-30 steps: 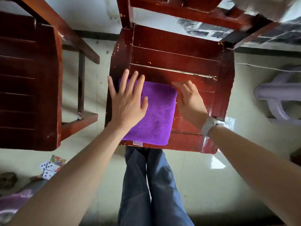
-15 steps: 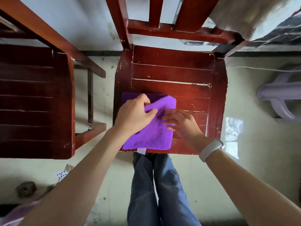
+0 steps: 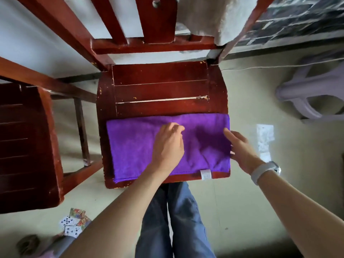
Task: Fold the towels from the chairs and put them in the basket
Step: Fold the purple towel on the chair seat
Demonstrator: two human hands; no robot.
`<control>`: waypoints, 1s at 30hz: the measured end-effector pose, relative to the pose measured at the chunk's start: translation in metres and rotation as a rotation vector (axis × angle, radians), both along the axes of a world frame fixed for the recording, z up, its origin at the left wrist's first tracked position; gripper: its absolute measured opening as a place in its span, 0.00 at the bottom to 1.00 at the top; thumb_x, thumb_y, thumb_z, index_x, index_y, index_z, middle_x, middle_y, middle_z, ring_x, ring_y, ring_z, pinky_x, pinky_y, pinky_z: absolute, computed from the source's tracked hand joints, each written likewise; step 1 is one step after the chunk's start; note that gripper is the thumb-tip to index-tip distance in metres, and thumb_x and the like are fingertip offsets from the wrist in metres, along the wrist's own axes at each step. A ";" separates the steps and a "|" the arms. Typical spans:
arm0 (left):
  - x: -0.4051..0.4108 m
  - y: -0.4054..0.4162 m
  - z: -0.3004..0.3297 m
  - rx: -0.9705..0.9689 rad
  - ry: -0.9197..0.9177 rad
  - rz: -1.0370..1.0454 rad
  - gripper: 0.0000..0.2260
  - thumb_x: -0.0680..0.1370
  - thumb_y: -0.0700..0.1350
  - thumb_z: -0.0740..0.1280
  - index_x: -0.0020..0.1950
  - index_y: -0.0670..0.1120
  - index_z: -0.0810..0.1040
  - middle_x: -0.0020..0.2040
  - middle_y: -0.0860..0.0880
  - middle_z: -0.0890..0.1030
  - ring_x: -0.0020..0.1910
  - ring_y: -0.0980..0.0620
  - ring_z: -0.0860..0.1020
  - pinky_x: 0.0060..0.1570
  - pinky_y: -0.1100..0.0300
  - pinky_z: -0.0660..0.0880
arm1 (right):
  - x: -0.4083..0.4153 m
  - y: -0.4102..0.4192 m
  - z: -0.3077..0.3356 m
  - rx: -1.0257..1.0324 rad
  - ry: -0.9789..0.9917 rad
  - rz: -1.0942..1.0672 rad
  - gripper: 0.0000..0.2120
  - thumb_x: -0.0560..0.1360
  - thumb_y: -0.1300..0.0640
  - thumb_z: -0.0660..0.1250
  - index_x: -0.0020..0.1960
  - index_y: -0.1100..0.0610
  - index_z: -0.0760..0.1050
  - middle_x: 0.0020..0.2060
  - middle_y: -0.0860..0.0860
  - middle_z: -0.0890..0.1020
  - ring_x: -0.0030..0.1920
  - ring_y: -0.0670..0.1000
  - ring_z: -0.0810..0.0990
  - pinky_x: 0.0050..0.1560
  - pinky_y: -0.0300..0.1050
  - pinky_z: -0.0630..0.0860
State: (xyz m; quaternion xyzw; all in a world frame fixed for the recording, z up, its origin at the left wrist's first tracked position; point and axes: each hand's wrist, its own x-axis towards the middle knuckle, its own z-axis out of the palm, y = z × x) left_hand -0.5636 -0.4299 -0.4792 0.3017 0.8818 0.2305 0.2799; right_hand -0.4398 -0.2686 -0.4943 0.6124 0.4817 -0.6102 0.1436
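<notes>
A purple towel (image 3: 137, 146) lies spread flat across the front half of the red wooden chair seat (image 3: 160, 84), its white label at the front edge. My left hand (image 3: 167, 146) rests on the towel's middle, fingers bent with the tips on the cloth. At the towel's right edge, my right hand (image 3: 240, 149) holds the cloth with the thumb on top. A pale towel (image 3: 214, 17) hangs over the chair's backrest at the upper right. No basket is in view.
A second red wooden chair (image 3: 28, 146) stands close on the left. A pale lilac plastic stool (image 3: 312, 90) lies on the floor at the right. Playing cards (image 3: 74, 224) are scattered on the floor at lower left. My legs in jeans stand against the seat's front.
The towel was a narrow fold on the seat's left; now it lies wide across the front. My right hand moved to its right edge, my left to its middle.
</notes>
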 end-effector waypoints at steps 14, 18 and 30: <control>-0.006 -0.023 -0.053 -0.437 0.171 -0.424 0.51 0.66 0.66 0.67 0.75 0.47 0.40 0.77 0.49 0.39 0.75 0.46 0.37 0.70 0.39 0.43 | 0.004 -0.004 -0.013 0.288 0.057 0.249 0.12 0.76 0.60 0.64 0.56 0.65 0.72 0.42 0.58 0.77 0.42 0.53 0.75 0.43 0.48 0.73; -0.012 -0.023 -0.043 -0.383 0.115 -0.413 0.44 0.70 0.61 0.66 0.76 0.48 0.44 0.77 0.50 0.41 0.75 0.47 0.39 0.71 0.41 0.43 | -0.001 -0.016 0.018 0.403 0.215 0.353 0.08 0.76 0.63 0.61 0.55 0.59 0.71 0.44 0.53 0.78 0.44 0.53 0.76 0.45 0.44 0.73; -0.026 -0.130 -0.017 0.265 -0.574 0.913 0.11 0.78 0.37 0.60 0.57 0.46 0.76 0.54 0.46 0.80 0.52 0.49 0.77 0.55 0.56 0.70 | -0.099 -0.147 0.054 0.435 0.382 0.722 0.15 0.74 0.56 0.65 0.59 0.55 0.69 0.33 0.44 0.75 0.35 0.54 0.75 0.39 0.40 0.65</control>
